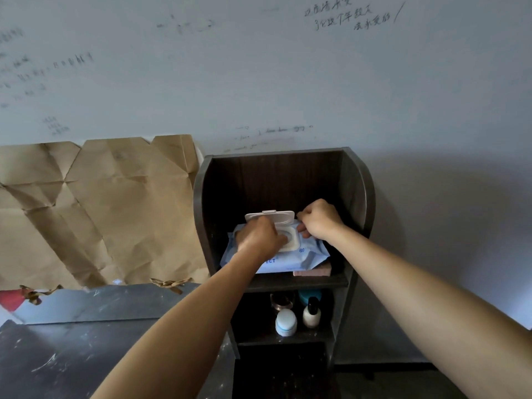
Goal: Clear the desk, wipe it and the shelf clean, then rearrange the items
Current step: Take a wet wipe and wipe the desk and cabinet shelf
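Head view: both hands reach into the top compartment of a dark wooden shelf [357,197] that stands against the wall at the right end of the desk [86,341]. The left hand [260,236] lies on top of one pack of wipes [311,256], fingers bent down over the oval opening and thumb resting on its rim. Its fingertips are hidden, so I cannot tell whether they pinch a wipe. The right hand [319,221] is curled at the pack's far right edge, beside the lid [270,216], with thumb and fingers pinching the wrapper there.

There is one pack. It is soft and pale blue with darker blue print, and it lies flat with its near corners over the front edge of the board. Its single white lid stands flipped up at the back. One pinkish block [312,272] lies under the pack's right corner.

The compartment below holds four small containers: a white jar [286,322] with a blue band, a white bottle [311,312] with a black cap, a brown round jar [282,302] and a teal one [309,295] behind them.

One creased sheet of brown paper [100,211] covers the wall above the desk, left of the shelf.
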A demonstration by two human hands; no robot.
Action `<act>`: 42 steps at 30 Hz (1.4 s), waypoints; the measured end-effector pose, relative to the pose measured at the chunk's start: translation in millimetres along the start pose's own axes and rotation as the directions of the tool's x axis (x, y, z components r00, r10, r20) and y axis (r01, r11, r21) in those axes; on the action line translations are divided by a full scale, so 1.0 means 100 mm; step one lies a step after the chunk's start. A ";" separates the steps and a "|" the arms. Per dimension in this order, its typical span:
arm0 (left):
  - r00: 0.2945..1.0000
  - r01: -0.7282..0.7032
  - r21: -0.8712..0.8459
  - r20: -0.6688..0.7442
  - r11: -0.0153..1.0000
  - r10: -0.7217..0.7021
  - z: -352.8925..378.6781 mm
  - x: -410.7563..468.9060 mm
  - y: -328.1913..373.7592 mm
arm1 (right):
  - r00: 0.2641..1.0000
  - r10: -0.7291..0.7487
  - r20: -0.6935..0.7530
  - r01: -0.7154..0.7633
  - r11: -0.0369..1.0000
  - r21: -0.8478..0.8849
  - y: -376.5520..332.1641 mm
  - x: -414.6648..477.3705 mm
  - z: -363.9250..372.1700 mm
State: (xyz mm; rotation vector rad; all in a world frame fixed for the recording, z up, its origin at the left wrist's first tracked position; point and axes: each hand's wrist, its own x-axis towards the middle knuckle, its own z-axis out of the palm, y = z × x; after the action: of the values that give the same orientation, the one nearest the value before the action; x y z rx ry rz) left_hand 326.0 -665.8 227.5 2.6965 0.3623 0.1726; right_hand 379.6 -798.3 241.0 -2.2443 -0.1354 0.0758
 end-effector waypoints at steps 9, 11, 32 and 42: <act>0.964 0.187 -0.696 -0.007 0.693 -0.267 -0.24 -0.05 -0.25 | 0.942 -0.334 0.023 0.293 0.789 -0.540 -0.02 -0.27 0.07; 0.951 0.213 -0.722 -0.001 0.658 -0.309 -0.21 -0.09 -0.30 | 0.904 -0.415 0.100 0.396 0.729 -0.558 -0.09 -0.30 0.13; 0.968 0.176 -0.664 -0.017 0.727 -0.250 -0.13 -0.19 -0.40 | 0.875 -0.330 0.354 0.484 0.604 -0.633 -0.29 -0.15 0.29; 0.974 0.140 -0.641 -0.047 0.755 -0.221 -0.15 -0.24 -0.40 | 0.880 -0.299 0.369 0.475 0.586 -0.657 -0.25 -0.16 0.30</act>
State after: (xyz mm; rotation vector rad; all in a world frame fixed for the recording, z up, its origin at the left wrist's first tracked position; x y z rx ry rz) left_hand 291.4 -631.4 223.1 1.9660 0.4962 0.3356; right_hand 359.0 -761.0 241.8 -2.9486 -0.9434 0.0303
